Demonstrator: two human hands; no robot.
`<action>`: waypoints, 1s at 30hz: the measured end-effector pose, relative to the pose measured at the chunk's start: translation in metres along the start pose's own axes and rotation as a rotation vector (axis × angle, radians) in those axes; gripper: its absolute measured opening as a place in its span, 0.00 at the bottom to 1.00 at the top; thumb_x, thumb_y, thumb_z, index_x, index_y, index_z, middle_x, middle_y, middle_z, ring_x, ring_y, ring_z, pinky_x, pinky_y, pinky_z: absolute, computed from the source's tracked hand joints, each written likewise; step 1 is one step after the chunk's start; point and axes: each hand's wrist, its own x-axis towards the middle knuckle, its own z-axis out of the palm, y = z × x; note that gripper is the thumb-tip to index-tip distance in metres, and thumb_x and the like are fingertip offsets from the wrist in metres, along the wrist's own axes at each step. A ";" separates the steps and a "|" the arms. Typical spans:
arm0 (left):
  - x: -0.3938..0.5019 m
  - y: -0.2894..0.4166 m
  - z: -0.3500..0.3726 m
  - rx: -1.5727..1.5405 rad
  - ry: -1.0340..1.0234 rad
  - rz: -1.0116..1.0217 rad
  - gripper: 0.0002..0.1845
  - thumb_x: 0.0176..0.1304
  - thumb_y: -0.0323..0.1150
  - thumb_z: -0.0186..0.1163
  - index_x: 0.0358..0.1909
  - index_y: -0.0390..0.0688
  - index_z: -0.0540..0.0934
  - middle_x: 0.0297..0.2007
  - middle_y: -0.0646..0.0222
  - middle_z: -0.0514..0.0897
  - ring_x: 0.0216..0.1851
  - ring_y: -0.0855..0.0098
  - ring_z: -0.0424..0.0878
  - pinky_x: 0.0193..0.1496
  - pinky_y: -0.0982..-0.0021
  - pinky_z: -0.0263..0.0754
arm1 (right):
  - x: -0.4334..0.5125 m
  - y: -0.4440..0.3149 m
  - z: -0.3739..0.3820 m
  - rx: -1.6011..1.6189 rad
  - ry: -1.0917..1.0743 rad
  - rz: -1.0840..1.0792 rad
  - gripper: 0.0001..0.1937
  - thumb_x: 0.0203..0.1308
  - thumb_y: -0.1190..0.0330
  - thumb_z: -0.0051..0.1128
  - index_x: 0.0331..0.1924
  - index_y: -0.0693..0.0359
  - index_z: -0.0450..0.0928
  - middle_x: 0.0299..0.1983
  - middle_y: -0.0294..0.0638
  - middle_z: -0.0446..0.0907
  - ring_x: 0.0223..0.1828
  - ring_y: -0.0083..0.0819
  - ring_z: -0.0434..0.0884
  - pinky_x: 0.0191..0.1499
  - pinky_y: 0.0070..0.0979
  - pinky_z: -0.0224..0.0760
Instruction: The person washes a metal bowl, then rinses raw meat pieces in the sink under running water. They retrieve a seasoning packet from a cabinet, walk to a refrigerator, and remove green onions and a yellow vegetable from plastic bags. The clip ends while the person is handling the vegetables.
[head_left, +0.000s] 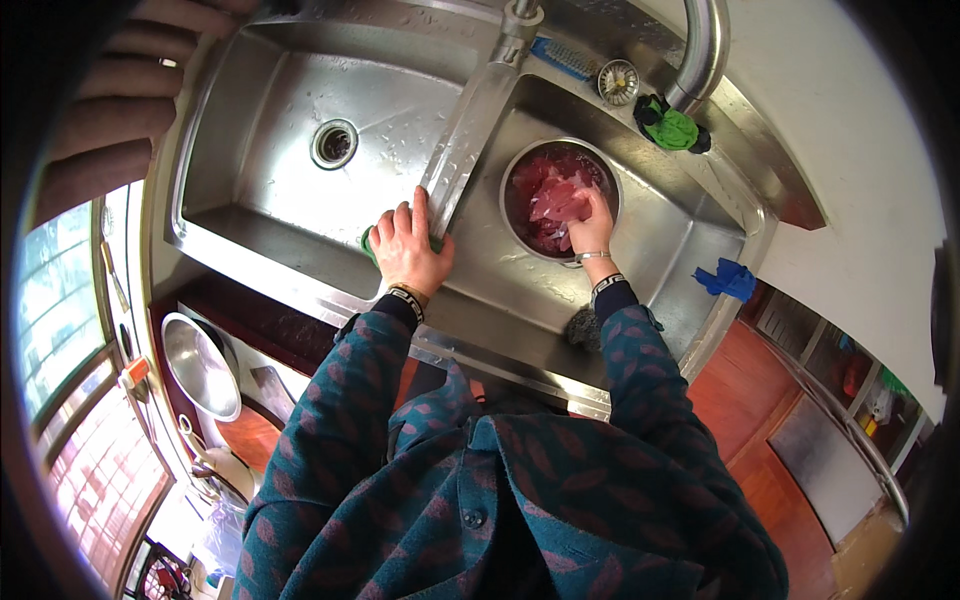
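My right hand (591, 229) pinches a piece of pink-red raw meat (556, 196) in a round metal pot (508, 217). Reddish water and more meat fill the pot, which stands in the right basin (491, 289) of a stainless steel sink. On the divider (469, 142) between the two basins rests my left hand (411, 251), palm down with its fingers apart. Something green (367, 244), perhaps a cloth or pad, pokes out from beneath it, mostly hidden. Whether the left hand grips it is not plain.
The faucet spout (517, 34) hangs over the divider. Behind the right basin are a blue brush (564, 58), a sink strainer (619, 82) and a green-black cloth bundle (670, 126). A steel wool scrubber (583, 328) and blue cloth (726, 280) lie nearby. Blurred fingers (112, 112) appear upper left.
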 end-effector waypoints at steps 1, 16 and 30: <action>0.000 0.000 0.000 -0.007 -0.020 -0.009 0.46 0.47 0.43 0.66 0.70 0.47 0.60 0.51 0.58 0.74 0.55 0.55 0.69 0.58 0.50 0.60 | -0.003 0.001 -0.003 0.033 0.019 -0.050 0.21 0.37 0.85 0.58 0.40 0.56 0.78 0.38 0.42 0.80 0.43 0.41 0.81 0.50 0.31 0.74; 0.000 -0.001 0.002 -0.002 0.015 0.010 0.47 0.45 0.42 0.67 0.70 0.47 0.60 0.51 0.60 0.75 0.54 0.56 0.70 0.57 0.51 0.61 | 0.042 -0.029 0.046 -0.766 -0.378 0.244 0.26 0.45 0.54 0.70 0.50 0.52 0.76 0.53 0.47 0.77 0.58 0.50 0.73 0.57 0.46 0.67; 0.001 0.000 0.001 -0.005 0.012 0.009 0.45 0.46 0.42 0.66 0.69 0.46 0.61 0.50 0.60 0.75 0.54 0.56 0.70 0.57 0.52 0.61 | 0.015 -0.043 0.047 -1.004 -0.687 0.065 0.36 0.49 0.55 0.65 0.65 0.37 0.64 0.69 0.54 0.57 0.65 0.57 0.64 0.59 0.56 0.63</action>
